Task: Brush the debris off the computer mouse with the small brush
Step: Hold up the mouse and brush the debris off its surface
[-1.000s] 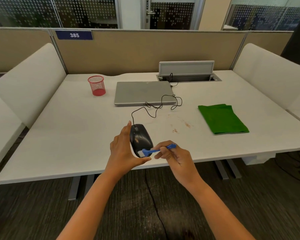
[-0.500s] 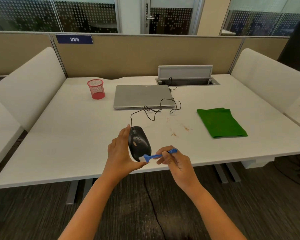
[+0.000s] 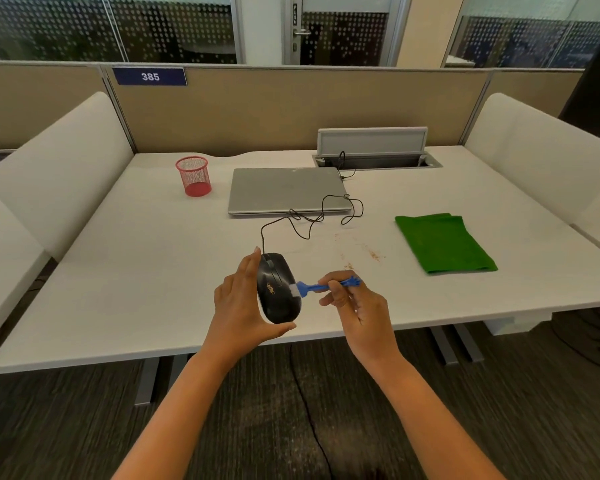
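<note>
I read one label: a blue partition sign (image 3: 149,76) w/ white "385", at 11 o'clock. One glossy black wired computer mouse (image 3: 277,289), lifted over the white desk's (image 3: 125,271) near edge; left hand (image 3: 238,306) clamps it, thumb under, fingers on top. Small tan mark on its back, can't read it. Right hand (image 3: 355,299) pinches one small blue plastic brush (image 3: 321,286), white bristles touching the mouse's right side. Reddish crumbs (image 3: 373,254) at 1 o'clock. One red mesh cup (image 3: 193,175), one closed silver laptop (image 3: 286,190), one folded green cloth (image 3: 442,242).
</note>
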A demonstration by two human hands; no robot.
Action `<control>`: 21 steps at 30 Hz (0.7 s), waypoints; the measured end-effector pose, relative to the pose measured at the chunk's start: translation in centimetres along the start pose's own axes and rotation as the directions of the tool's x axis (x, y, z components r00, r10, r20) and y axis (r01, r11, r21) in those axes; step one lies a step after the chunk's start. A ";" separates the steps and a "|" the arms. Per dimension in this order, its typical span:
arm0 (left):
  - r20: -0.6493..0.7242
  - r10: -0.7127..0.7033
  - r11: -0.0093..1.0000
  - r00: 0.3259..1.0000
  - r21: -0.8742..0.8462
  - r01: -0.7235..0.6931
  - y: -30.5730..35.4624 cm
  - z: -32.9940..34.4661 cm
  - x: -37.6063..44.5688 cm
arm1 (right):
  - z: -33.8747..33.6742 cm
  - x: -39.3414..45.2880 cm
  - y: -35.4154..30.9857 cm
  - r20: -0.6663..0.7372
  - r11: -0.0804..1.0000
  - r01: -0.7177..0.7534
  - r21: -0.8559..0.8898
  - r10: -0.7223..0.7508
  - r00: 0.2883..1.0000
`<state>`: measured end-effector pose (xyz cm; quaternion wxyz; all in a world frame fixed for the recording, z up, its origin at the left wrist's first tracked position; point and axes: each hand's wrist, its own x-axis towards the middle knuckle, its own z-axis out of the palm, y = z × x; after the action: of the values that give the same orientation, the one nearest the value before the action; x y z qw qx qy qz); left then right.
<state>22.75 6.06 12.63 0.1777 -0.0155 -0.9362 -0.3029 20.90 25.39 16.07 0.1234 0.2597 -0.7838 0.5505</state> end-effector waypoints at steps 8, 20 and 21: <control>0.030 -0.005 0.999 1.000 0.035 0.004 0.3 0.7 0.2 | 2.2 1.4 -1.2 0.056 0.991 0.111 -0.072 -0.107 0.993; 0.019 -0.019 1.000 1.000 -0.011 0.019 0.1 0.8 -0.1 | 2.0 2.0 -0.2 -0.078 0.990 -0.101 -0.097 0.094 0.993; 0.021 -0.020 1.000 1.000 -0.014 0.020 0.1 0.8 0.0 | 2.1 2.2 -0.4 -0.075 0.992 -0.103 -0.077 0.097 0.992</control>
<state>22.52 6.62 12.07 0.1649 -0.0106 -0.9358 -0.3113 19.48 22.73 16.72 0.1338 0.1952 -0.8125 0.5328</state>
